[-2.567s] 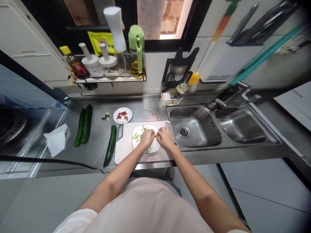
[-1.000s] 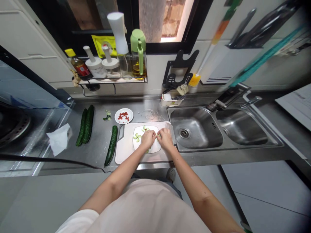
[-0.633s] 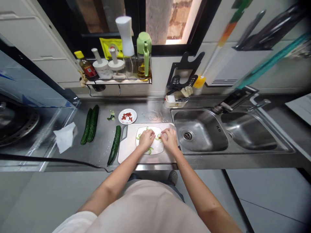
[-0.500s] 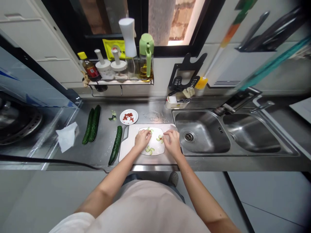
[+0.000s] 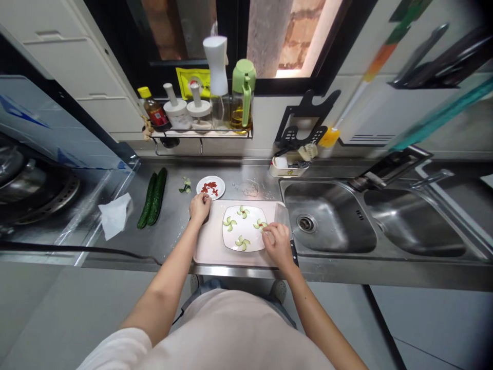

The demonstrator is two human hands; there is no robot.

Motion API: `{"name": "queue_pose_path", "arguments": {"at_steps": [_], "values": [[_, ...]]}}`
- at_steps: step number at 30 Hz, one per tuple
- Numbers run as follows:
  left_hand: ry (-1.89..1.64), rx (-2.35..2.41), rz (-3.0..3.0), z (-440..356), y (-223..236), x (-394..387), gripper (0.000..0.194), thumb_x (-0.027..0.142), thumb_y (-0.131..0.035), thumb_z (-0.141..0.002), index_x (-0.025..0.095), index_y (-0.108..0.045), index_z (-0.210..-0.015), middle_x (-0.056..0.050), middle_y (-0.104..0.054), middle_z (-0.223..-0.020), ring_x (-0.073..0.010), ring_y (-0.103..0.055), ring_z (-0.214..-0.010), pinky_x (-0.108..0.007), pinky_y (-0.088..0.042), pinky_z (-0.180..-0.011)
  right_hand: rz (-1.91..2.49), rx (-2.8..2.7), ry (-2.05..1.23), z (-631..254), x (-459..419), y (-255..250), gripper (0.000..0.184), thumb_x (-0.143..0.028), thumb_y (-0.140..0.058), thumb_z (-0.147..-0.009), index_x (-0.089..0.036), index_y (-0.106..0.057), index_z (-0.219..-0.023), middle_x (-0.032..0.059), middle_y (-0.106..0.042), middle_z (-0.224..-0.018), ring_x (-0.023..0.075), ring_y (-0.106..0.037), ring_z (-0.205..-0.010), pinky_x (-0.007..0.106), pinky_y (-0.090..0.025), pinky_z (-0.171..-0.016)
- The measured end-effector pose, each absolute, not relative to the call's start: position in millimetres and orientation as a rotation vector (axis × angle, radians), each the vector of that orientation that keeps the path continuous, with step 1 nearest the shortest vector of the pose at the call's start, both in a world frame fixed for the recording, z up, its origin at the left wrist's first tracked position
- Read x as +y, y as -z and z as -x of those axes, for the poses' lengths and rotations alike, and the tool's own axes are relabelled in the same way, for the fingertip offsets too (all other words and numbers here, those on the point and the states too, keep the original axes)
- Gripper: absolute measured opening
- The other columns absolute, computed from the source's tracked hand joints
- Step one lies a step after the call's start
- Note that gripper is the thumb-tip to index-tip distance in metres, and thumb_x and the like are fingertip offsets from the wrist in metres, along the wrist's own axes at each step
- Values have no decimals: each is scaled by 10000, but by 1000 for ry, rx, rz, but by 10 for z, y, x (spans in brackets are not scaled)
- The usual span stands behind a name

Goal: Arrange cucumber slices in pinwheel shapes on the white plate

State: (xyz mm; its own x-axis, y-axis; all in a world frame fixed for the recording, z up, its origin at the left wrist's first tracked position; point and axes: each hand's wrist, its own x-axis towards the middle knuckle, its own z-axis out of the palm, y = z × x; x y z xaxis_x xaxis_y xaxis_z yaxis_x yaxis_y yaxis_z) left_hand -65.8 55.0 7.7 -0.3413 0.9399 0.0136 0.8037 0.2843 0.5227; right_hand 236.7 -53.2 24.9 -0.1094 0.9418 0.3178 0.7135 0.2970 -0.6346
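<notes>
No lettering could be read with certainty. The small dark glass bottle with a yellow cap bore a red label with a pale patch, its print too small to make out. Dark markings showed on the bright yellow flat packet (partly hidden behind the jars), likewise illegible. Blue shapes stood on the shiny blue-and-white panel, and plain dark stripes ran along the bottom of the white wall-mounted knife holder.
</notes>
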Motion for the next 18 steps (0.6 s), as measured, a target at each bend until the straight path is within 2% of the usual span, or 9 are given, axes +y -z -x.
{"name": "queue_pose_path", "arguments": {"at_steps": [13,18], "values": [[-291,2340,-1646,776,-8,1150,352,305,-506,-880,252,-655,-1195,-121,-615,-1216,-272,-600,-1071,-351,-459,-876,1454,-1872,-339,-2464,-592,-143,124,-278,-499,-904,-222,-610,-906,77,-592,-970,256,-502,-1003,430,-393,-912],[-158,2315,-1720,808,45,1261,366,296,-480,-889,241,-655,-1205,-132,-603,-1220,-282,-596,-1082,-368,-463,-888,1462,-1869,-315,-2497,-607,-134,127,-278,-499,-911,-221,-612,-922,75,-591,-974,256,-496,-1001,419,-403,-894]]}}
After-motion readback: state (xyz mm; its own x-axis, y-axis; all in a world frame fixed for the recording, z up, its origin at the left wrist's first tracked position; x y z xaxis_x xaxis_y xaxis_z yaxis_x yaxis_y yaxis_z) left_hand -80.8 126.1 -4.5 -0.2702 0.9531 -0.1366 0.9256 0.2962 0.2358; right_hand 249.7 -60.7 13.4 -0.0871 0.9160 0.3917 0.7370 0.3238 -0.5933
